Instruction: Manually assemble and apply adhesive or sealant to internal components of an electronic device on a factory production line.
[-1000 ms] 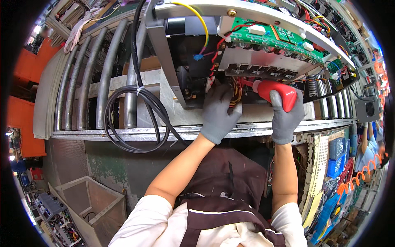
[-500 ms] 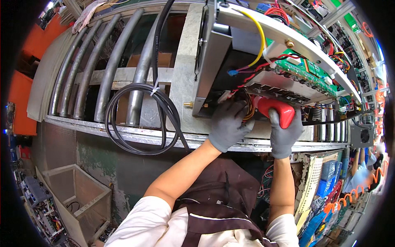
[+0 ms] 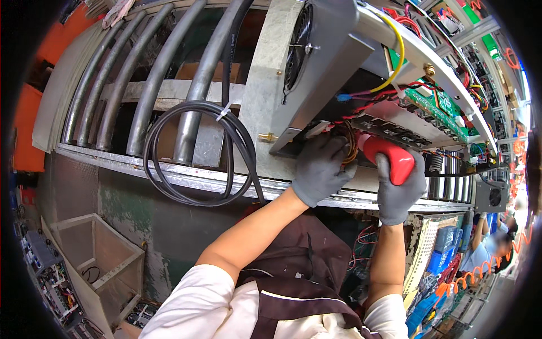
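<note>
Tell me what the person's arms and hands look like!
The left hand and right hand wear matching grey, close-fitting, wrist-length, fabric-looking gloves. Loose, off-white, short cloth sleeves leave the forearms bare.

Blue bins (image 3: pixel 445 242) near an orange coiled hose (image 3: pixel 444 289), pale open-topped box (image 3: pixel 73 277) lower left

My left hand (image 3: pixel 324 169) and right hand (image 3: pixel 400 199) are in matching grey gloves (image 3: pixel 311 185), close-fitting and ending at the wrists. Both forearms (image 3: pixel 254 230) are bare from there up to my loose, short white sleeves (image 3: pixel 195 288), part of a white shirt (image 3: pixel 240 316) that shows at my chest. Over it I wear a dark brown apron (image 3: pixel 299 243) with broad straps (image 3: pixel 265 325), thin white trim (image 3: pixel 282 298) across it and small pale flecks.
</note>
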A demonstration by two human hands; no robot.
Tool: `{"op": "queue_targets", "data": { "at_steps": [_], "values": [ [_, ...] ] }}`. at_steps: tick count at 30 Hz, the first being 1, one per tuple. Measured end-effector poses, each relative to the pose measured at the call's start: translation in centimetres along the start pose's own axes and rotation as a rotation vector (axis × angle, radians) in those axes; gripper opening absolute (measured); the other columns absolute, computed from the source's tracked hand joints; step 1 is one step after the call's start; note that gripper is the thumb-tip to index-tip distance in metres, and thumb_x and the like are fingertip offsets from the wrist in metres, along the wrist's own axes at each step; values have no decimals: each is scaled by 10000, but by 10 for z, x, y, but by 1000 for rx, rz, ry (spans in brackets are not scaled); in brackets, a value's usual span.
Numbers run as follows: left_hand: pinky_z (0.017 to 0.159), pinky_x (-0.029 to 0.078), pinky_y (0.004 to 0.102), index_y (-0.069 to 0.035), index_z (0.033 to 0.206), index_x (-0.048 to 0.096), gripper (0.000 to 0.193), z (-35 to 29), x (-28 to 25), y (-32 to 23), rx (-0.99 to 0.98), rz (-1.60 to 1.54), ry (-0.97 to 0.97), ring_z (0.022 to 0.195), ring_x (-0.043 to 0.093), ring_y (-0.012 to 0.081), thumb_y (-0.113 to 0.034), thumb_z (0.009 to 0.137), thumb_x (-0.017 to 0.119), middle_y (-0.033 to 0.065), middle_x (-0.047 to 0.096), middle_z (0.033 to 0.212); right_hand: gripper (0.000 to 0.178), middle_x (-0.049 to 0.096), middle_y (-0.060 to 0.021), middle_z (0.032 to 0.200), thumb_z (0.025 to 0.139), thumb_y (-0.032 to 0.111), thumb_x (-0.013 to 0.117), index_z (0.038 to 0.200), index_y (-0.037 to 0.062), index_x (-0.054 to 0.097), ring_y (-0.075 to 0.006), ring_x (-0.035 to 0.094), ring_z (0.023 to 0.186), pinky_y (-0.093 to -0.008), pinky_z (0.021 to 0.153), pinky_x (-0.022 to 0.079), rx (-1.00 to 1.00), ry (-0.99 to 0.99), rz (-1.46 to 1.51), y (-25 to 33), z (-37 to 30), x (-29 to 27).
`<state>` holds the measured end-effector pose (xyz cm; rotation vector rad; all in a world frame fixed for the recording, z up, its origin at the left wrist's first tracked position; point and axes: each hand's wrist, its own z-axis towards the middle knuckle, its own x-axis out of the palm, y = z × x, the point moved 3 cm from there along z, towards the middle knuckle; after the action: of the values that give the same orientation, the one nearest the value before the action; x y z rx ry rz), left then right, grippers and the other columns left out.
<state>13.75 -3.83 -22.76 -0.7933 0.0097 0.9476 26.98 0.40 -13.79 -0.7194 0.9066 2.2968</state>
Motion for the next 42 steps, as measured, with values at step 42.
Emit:
{"op": "queue_targets", "data": {
  "at_steps": [42],
  "values": [
    [834,423,411,-62,1054,547,452,-12,-1,-12,73,231,-97,1010,466,319,-296,742,776,168,459,1064,429,643,-133,929,651,43,806,999,2,559,-257,639,839,-347,746,516,55,-339,400,-39,-56,-12]
  ]
}}
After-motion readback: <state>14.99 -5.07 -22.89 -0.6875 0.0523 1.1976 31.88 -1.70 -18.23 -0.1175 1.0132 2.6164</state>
